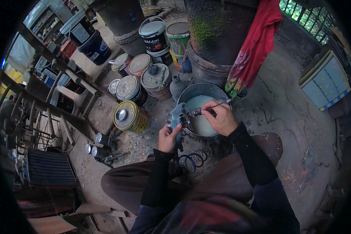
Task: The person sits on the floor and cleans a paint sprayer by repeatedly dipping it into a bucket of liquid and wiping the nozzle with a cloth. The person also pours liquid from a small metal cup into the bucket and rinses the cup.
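Clothing (218, 216), dark, red-patched. Left hand (168, 139), 1: curled round grey-blue spray gun (177, 116). Right hand (223, 120), 1: fingertips pinched on thin rod (224, 102), over metal bucket (201, 89) of pale liquid (204, 126).

Spattered flr (269, 113) w/ gry bucket (203, 89), tubs (141, 120)

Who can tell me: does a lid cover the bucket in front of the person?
No, the bucket is open at the top, and pale liquid shows inside it.
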A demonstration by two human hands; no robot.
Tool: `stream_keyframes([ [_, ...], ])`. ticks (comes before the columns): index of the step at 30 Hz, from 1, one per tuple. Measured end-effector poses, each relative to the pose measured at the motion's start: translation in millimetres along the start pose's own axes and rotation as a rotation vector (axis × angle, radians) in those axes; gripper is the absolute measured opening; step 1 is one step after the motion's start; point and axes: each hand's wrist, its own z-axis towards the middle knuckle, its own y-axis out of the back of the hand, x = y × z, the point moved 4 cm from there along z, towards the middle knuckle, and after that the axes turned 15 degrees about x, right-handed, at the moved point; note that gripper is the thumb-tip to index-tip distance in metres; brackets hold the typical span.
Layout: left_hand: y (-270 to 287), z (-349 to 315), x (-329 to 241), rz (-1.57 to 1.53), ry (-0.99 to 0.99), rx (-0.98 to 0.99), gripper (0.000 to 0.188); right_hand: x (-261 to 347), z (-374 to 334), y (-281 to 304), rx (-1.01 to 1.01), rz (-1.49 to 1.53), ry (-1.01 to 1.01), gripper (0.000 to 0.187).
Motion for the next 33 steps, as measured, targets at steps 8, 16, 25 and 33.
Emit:
stream_keyframes([
  [8, -2, -8, -6, -0.049, -0.019, -0.012, 0.022, 9, 2, -15, 0.093, -0.055, 0.106, 0.011],
  [16, 0, -10, 2, 0.021, -0.031, -0.034, 0.023, 10, 3, -18, 0.074, -0.097, 0.112, 0.014],
  [25, -2, -16, 0, -0.002, -0.028, -0.077, 0.021, 7, 3, -25, -0.009, -0.106, 0.077, 0.011],
  [33, -1, -16, 5, -0.085, -0.083, -0.067, 0.021, 6, 7, -32, 0.008, -0.078, 0.135, 0.011],
])
